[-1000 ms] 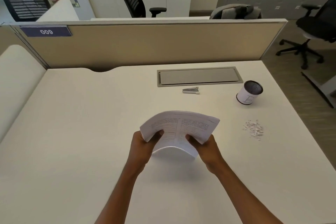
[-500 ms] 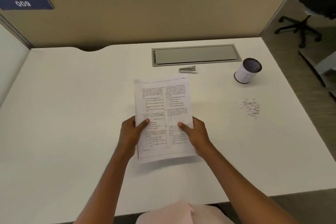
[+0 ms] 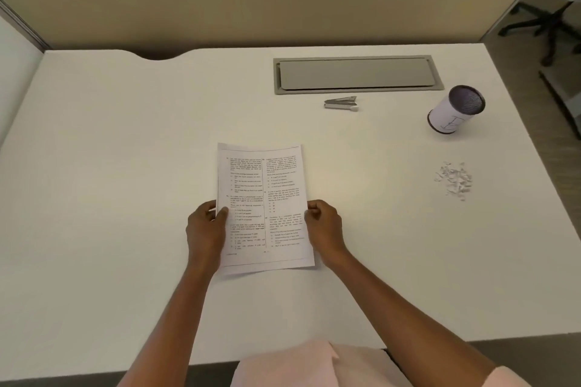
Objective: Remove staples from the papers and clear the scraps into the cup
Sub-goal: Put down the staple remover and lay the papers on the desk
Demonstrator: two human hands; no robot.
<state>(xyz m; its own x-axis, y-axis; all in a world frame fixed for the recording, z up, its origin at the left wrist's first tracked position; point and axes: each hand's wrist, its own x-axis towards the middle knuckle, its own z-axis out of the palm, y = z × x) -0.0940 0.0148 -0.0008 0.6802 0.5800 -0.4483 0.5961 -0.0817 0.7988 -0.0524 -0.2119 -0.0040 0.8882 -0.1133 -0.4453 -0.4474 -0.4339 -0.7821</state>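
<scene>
Mid-frame, my left hand [image 3: 206, 226] and right hand [image 3: 323, 223] each keep a pinching grip on the papers' [image 3: 264, 204] side edges, squaring them before fetching the staple remover [image 3: 341, 103].

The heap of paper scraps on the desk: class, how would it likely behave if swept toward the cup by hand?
The scraps look tiny and loose, so they would probably scatter rather than slide together. Being paper, they are likely very light. The cup seems slim, so it may tip if bumped.
</scene>
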